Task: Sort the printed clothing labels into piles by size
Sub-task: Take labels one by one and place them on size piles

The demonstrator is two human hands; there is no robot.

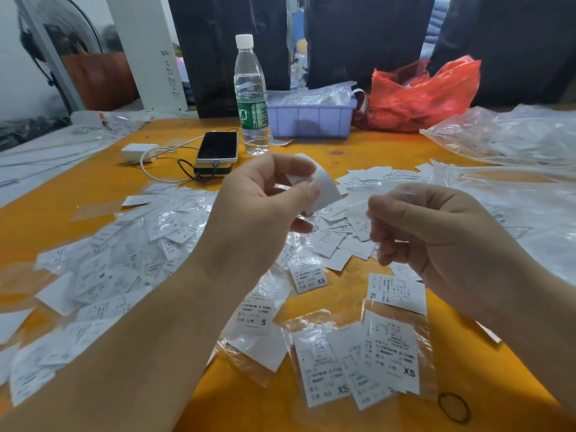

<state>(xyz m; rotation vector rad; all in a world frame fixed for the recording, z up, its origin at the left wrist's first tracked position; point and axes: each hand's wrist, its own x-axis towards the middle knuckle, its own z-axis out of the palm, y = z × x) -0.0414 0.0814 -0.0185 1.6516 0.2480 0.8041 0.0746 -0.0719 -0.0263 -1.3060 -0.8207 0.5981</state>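
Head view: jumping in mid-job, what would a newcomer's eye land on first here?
First the left hand, raised mid-frame and pinching a white label, with the right hand curled beside it. Then the scatter of white labels across the orange table, some showing XS, S and XL near the front. At the back, a water bottle stands beside a lilac bin and a red bag.

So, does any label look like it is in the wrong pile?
Possibly. An XL label lies just above the XS labels near the front edge, its lower edge touching their clear bag. Whether it starts its own pile, I cannot tell. The other labels at left are still mixed, M and S together.
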